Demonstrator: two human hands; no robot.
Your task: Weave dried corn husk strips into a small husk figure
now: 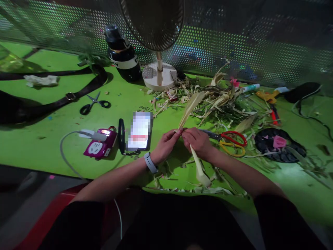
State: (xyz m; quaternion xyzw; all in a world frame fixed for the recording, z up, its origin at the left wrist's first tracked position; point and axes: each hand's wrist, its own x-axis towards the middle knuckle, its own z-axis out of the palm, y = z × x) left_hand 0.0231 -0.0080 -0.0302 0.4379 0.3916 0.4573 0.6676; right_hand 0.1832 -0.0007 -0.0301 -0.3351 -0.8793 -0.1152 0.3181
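head view: i had both hands, left [166, 144] & right [197, 141], fingers pinching a dry leaf strip [191, 104] mid-fold over the bench [52, 139]; next needs a tight crease, i reckon.

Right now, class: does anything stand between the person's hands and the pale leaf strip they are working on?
Nothing visible does. The left hand and the right hand both already grip the leaf strip directly, above the green table. The red-handled scissors lie just beyond the right hand, off to the side.

Your phone [140, 131] lies on the bench [39, 139] left of your hands; scissors [231, 140] right; fan [158, 41] behind, bottle [122, 52] at its left.
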